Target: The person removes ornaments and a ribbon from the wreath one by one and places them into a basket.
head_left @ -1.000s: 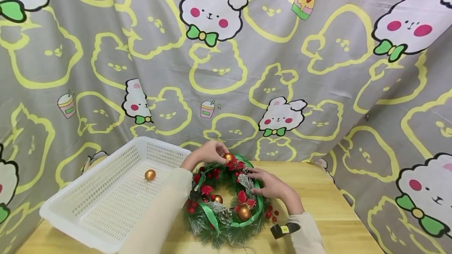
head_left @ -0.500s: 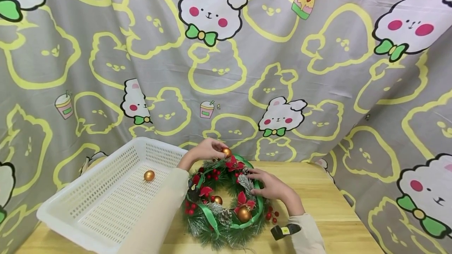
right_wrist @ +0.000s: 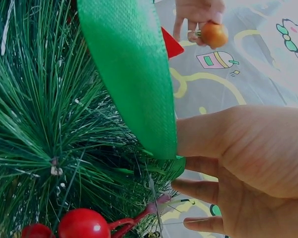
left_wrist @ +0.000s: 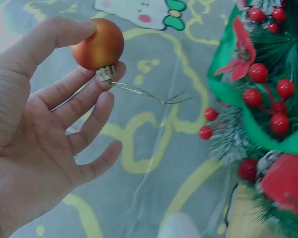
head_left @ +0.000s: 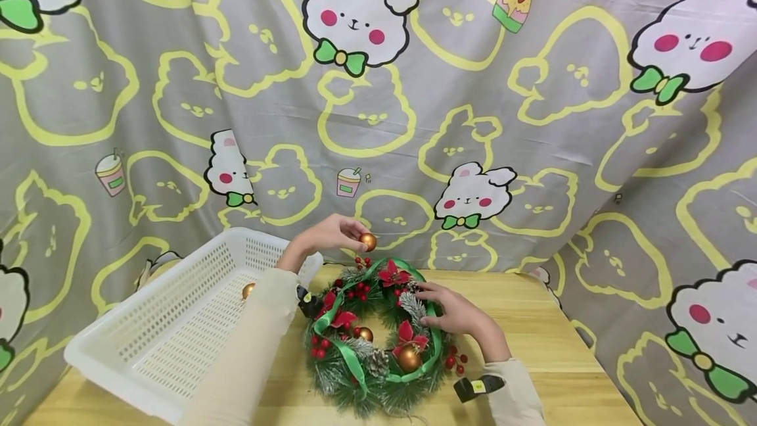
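My left hand (head_left: 337,232) pinches a shiny copper-gold Christmas bauble (head_left: 368,242) above the wreath's far left side. In the left wrist view, thumb and fingers hold the bauble's ball near its gold cap, and a thin hanging string trails off it; the other fingers are loosely bent. The Christmas wreath (head_left: 349,393) of green needles lies on the table, with green ribbon (head_left: 353,367), red poinsettias, berries and pinecones. Two copper baubles (head_left: 408,358) sit on it. My right hand (head_left: 452,311) grips the wreath's right side, thumb tucked behind the ribbon in the right wrist view.
A white perforated plastic basket (head_left: 266,245) stands left of the wreath, partly covered by my left sleeve. Inside it lies another copper bauble (head_left: 248,290), half hidden by the sleeve. A patterned curtain (head_left: 378,117) hangs behind the wooden table (head_left: 550,334).
My left hand has lifted the bauble off the wreath's far side, up and to the left. The ribbon at the wreath's left shows more fully. My right hand has stayed in place.
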Demonstrator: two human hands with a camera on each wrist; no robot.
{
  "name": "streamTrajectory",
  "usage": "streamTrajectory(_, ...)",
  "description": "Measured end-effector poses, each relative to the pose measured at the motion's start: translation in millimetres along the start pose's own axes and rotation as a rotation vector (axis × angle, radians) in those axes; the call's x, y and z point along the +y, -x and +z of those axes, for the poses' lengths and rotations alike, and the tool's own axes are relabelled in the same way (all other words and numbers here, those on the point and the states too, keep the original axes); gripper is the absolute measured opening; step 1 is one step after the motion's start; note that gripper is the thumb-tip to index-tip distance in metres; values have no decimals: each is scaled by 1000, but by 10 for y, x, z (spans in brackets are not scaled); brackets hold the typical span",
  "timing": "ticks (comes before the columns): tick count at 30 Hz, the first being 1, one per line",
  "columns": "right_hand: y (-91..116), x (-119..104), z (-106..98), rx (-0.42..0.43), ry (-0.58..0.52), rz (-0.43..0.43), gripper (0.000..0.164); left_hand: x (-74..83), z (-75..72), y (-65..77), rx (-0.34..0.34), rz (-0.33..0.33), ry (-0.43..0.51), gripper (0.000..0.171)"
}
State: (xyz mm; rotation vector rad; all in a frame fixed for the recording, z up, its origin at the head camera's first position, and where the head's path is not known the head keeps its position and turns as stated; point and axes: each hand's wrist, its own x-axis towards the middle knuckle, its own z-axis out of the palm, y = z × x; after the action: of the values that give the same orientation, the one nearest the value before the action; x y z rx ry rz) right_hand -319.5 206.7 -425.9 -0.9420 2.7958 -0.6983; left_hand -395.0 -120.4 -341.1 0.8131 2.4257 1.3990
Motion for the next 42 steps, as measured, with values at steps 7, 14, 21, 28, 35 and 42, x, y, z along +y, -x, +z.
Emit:
streamTrajectory(7,16,-21,-13,-6,6,6,52,89,-166,120,-36,-39,-41,31)
streamTrajectory(14,12,-21,-24,-6,-2,1,52,152,-302,241,-51,-5,-43,34)
streamTrajectory(21,2,-13,-10,-10,3,-2,53,191,-482,389,-20,12,-71,35)
streamTrajectory(28,7,-15,-20,-5,6,-8,52,208,-666,583,105,12,-110,36)
streamTrajectory(35,5,7,-10,-4,6,-10,52,183,-790,755,217,14,-125,38)
streamTrajectory(42,11,10,-13,-3,14,-15,52,114,-921,934,331,18,-49,41)
